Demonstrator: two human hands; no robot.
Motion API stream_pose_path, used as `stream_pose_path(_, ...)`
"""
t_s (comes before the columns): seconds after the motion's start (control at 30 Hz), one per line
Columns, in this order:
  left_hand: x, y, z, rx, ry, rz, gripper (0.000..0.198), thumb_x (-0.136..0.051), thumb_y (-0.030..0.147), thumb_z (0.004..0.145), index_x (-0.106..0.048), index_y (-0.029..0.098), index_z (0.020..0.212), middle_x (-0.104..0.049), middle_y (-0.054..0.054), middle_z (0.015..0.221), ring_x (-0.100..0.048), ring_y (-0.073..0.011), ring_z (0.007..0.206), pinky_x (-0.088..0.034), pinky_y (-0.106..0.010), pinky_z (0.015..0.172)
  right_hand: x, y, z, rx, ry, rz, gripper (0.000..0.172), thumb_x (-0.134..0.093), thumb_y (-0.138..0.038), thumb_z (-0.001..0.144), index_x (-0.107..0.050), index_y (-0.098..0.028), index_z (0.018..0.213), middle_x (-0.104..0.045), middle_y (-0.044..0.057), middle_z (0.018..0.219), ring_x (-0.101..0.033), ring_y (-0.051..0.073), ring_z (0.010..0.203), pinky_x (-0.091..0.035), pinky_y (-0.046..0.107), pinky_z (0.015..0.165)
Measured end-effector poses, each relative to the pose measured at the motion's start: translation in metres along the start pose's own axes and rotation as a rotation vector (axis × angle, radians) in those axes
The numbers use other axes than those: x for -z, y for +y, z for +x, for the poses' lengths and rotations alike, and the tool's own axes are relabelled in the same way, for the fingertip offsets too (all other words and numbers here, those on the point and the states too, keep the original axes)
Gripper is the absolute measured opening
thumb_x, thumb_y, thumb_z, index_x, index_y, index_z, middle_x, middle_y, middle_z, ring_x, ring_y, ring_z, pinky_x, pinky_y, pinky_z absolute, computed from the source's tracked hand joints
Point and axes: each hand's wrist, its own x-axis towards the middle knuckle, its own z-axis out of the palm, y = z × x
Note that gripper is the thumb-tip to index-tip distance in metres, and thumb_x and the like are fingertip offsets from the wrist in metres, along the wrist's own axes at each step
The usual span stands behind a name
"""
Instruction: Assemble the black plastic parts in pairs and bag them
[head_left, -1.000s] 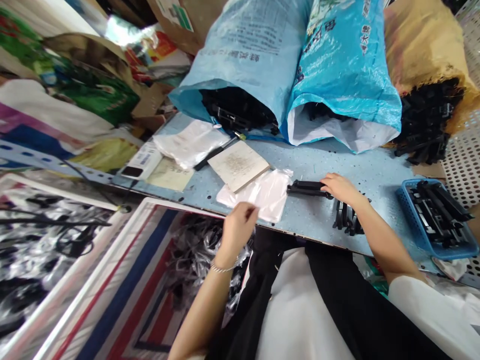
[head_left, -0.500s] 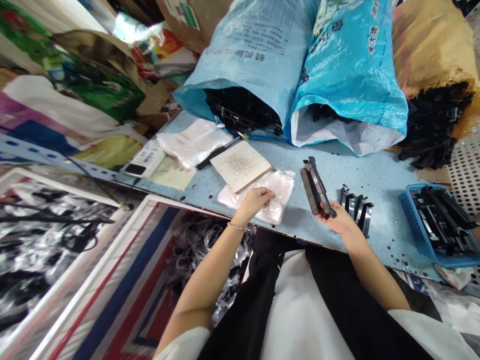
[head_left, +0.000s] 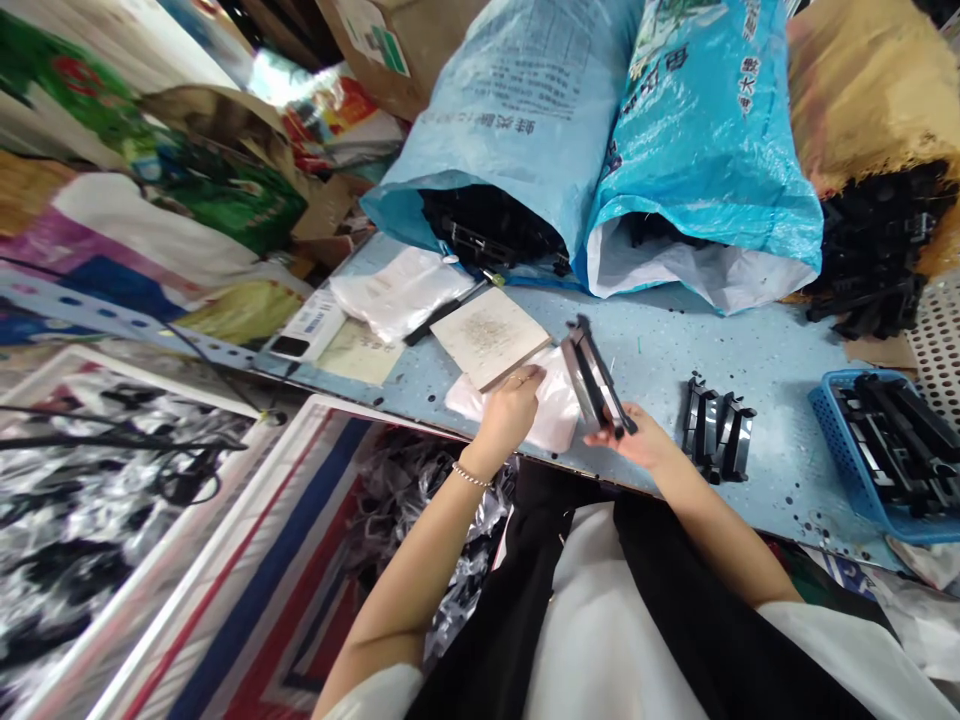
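Observation:
My left hand (head_left: 514,408), with a beaded bracelet at the wrist, is over a stack of clear plastic bags (head_left: 556,412). Its fingers are curled together beside a square pale tile (head_left: 491,338) that lies partly on the bags; whether they pinch a bag is hidden. Long black plastic parts (head_left: 595,375) stand up tilted in my right hand (head_left: 626,435), gripped near their lower end above the bags' right edge. To the right, several similar black parts (head_left: 718,430) lie side by side on the blue table (head_left: 652,355).
Behind are a pale blue sack (head_left: 510,110), a bright blue sack (head_left: 712,150) and a yellow sack (head_left: 862,100), with black parts in their mouths. A blue basket (head_left: 847,470) of black parts stands right. Below left, a striped bag (head_left: 300,570) stands near wrapped pieces (head_left: 405,500).
My right hand has moved left with the black parts, closer to the plastic bags and my left hand. My left hand has shifted slightly towards the tile. The view has turned a little.

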Motion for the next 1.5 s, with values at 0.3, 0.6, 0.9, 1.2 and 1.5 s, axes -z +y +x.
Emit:
stream_pose_path(0.3,0.012,0.032,-0.026,-0.138,-0.021,-0.175,0.056,-0.039,0.006,0.096,-0.048,0.019,0.150,-0.053,-0.015,0.151,-0.050,-0.0246,0.142,-0.045,-0.045,0.119,0.008,0.026,-0.016,-0.417,-0.117,0.285,0.018,-0.070,-0.030,0.090,-0.063,-0.014,0.094,-0.069,0.006,0.084,-0.055,0.008,0.063,-0.045,0.014,0.048)
stream_pose_path(0.6,0.025,0.091,-0.066,-0.294,-0.184,-0.289,0.056,-0.043,0.003,0.093,-0.051,0.023,0.145,-0.061,-0.012,0.140,-0.063,-0.0205,0.128,-0.055,-0.037,0.108,-0.036,0.024,-0.024,0.093,-0.008,-0.359,0.023,-0.079,-0.034,0.078,-0.073,-0.015,0.090,-0.069,-0.001,0.076,-0.062,0.014,0.072,-0.052,0.025,0.070)
stream_pose_path(0.9,0.119,-0.019,-0.143,0.305,-0.544,0.113,0.033,-0.056,0.016,0.072,-0.074,0.025,0.098,-0.079,-0.003,0.103,-0.076,-0.0268,0.096,-0.060,-0.038,0.090,0.044,-0.091,-0.090,0.235,0.497,-1.744,0.048,-0.038,-0.008,0.095,-0.064,-0.021,0.133,-0.060,0.012,0.139,-0.057,0.028,0.125,-0.047,0.044,0.103)
stream_pose_path(1.2,0.024,0.004,-0.085,0.386,-0.227,0.203,0.020,-0.049,0.030,0.097,-0.065,0.019,0.099,-0.072,-0.009,0.101,-0.071,-0.0239,0.094,-0.053,-0.033,0.086,0.046,-0.067,-0.097,-0.263,0.768,-2.145,0.042,-0.051,-0.033,0.101,-0.055,-0.001,0.129,-0.066,0.026,0.115,-0.070,0.036,0.103,-0.053,0.040,0.080)
stream_pose_path(1.5,-0.023,0.030,0.004,0.281,-0.201,-0.068,0.018,-0.054,0.022,0.090,-0.066,0.018,0.078,-0.070,-0.009,0.089,-0.067,-0.0219,0.085,-0.050,-0.032,0.076,0.070,-0.050,-0.094,-0.079,0.681,-1.837,0.026,-0.051,-0.026,0.098,-0.065,-0.011,0.114,-0.070,0.016,0.107,-0.070,0.027,0.093,-0.049,0.034,0.078)
